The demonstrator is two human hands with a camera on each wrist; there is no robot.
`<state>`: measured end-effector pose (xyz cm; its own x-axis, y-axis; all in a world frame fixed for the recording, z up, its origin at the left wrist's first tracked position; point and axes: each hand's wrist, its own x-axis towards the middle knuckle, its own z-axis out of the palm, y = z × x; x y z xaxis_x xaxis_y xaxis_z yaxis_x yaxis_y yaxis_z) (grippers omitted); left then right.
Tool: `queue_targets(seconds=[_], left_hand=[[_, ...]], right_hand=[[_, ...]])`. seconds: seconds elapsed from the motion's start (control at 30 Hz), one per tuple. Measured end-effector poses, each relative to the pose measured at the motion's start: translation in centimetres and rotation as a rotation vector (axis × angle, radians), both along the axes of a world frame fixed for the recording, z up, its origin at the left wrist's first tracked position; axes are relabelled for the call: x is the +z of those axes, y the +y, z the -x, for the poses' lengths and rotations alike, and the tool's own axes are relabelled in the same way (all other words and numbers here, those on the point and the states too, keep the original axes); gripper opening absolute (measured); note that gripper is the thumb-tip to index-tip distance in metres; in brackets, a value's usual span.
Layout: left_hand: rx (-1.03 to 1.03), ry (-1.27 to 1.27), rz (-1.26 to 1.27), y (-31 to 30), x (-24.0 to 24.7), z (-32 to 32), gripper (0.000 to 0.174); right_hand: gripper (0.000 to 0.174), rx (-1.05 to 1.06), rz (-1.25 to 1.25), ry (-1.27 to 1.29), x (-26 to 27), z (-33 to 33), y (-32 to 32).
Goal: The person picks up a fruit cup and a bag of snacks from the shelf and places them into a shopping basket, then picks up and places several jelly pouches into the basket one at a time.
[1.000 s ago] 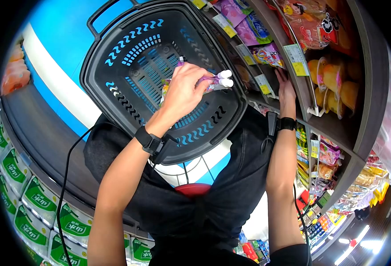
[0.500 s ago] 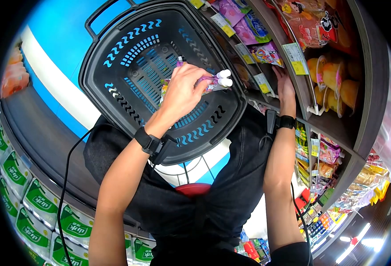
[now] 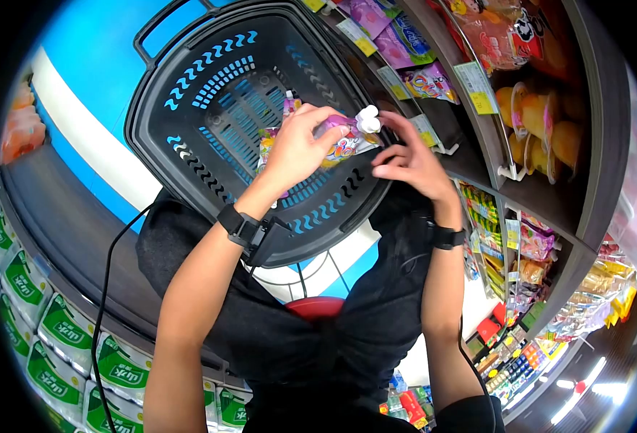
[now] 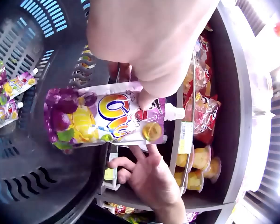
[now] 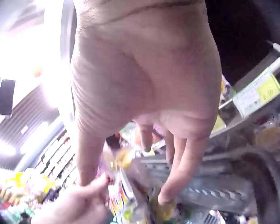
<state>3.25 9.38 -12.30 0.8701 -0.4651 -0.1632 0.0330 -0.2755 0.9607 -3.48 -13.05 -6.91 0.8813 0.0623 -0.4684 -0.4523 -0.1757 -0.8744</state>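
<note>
In the head view my left hand (image 3: 300, 144) is over the black shopping basket (image 3: 161, 133) and grips spouted jelly pouches by their spout ends. White caps (image 3: 368, 119) stick out past its fingers. The left wrist view shows the front pouch (image 4: 91, 116) lying sideways, purple and white with yellow fruit, the thumb across it. My right hand (image 3: 419, 166) holds nothing and has its fingers spread, close beside the caps at the basket's right rim. Down in the basket lie more pouches of this kind (image 4: 19, 85).
Along the right stands a shelf unit with purple snack bags (image 3: 401, 47), price tags (image 3: 477, 88) and yellow jelly cups (image 3: 538, 123). Green-and-white packs (image 3: 66, 321) are stacked at lower left. A red stool (image 3: 315, 307) shows between the legs.
My right hand has come out of the shelf and moved left to beside the pouches. The left hand stays in place, with more of the pouch front showing now.
</note>
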Motion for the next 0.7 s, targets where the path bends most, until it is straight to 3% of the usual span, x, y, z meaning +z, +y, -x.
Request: queue_targets(seconds=[0.07,0.13,0.17,0.23,0.37,0.53,0.6,0.7], left_hand=[[-0.022,0.198,0.175,-0.4,-0.1,0.2,0.018],[0.015,0.383,0.411,-0.8,-0.2,0.4,0.021],[0.012,0.409,0.427,-0.8,-0.3,0.3,0.021],[0.008,0.459,0.457,-0.6,-0.2,-0.1,0.021],[-0.015,0.480,0.490,-1.2,0.4,0.1,0.033],[-0.083,0.442,0.213,-0.8,-0.7,-0.5,0.053],[-0.110,0.485,0.246,-0.6,-1.3,-0.8,0.051],[-0.152,0.504,0.239,-0.4,-1.4,-0.7,0.049]], right_hand=[[0.083,0.077,0.052,0.088,-1.3,0.0,1.4],[0.055,-0.015,0.211,0.081,-1.8,-0.3,2.8],[0.049,-0.019,0.273,0.103,-2.1,-0.6,2.7],[0.044,-0.026,0.158,0.088,-2.6,-0.5,2.3],[0.037,-0.022,0.062,0.117,-1.2,-0.1,-0.1],[0.031,-0.350,-0.084,0.173,-0.7,2.5,-7.1],[0.029,-0.521,-0.086,0.173,-0.2,2.9,-8.3],[0.028,-0.545,-0.198,0.083,-2.1,4.1,-12.9]])
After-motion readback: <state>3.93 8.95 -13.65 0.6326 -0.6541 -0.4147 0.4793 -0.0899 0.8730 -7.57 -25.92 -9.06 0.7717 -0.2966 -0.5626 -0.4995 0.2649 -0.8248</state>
